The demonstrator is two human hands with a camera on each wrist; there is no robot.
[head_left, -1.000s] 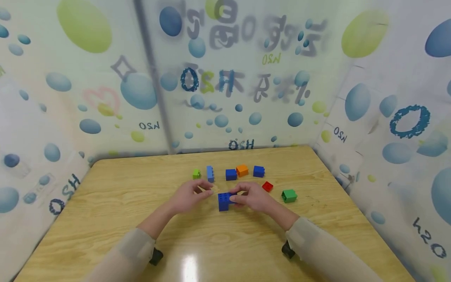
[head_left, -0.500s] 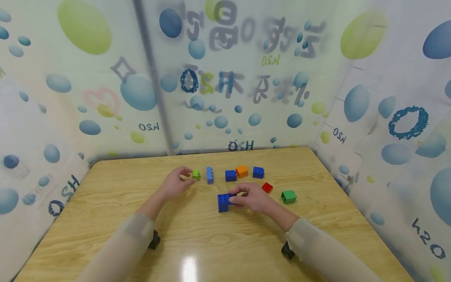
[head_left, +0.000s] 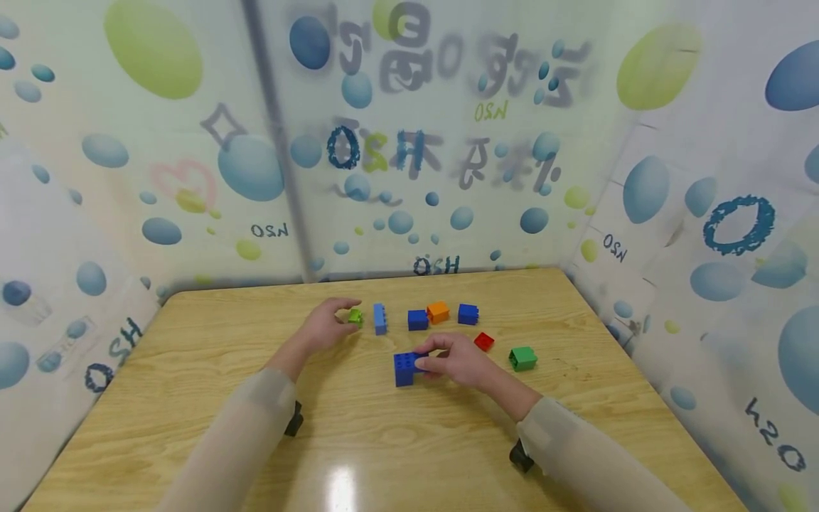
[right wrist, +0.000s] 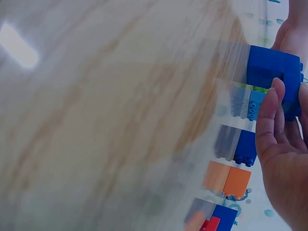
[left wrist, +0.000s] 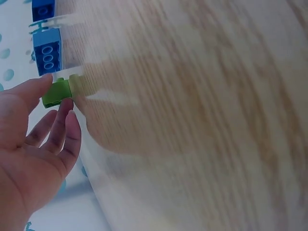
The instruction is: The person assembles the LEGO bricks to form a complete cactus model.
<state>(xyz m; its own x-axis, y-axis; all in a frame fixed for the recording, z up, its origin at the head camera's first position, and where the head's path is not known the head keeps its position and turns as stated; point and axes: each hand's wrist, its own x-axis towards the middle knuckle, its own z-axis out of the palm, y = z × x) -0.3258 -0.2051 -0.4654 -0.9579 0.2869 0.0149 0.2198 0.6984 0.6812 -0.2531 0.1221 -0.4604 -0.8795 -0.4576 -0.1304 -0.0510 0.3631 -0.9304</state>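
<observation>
At the back of the table, my left hand (head_left: 323,326) has thumb and fingertips at opposite sides of a small lime green toy brick (left wrist: 57,91). The brick sits on the tabletop, its studs turned away from the palm. Nearer the middle, my right hand (head_left: 457,358) pinches the right part of a blue brick assembly (head_left: 404,370) between thumb and fingers. Studs show on top of its left part in the head view; my fingers hide some of the right part. The right wrist view shows this blue assembly (right wrist: 269,67) from the side, as joined blocks.
A light blue brick (head_left: 380,319) stands just right of the lime one. Farther right lie a dark blue brick (head_left: 418,321), an orange brick (head_left: 438,311), another blue brick (head_left: 468,314), a red brick (head_left: 483,342) and a green brick (head_left: 523,358). A patterned curtain (head_left: 397,235) borders the table.
My left hand has gone from beside the blue assembly left and back to the lime green brick, where its fingers now reach around it. The right hand keeps its hold, nearly still.
</observation>
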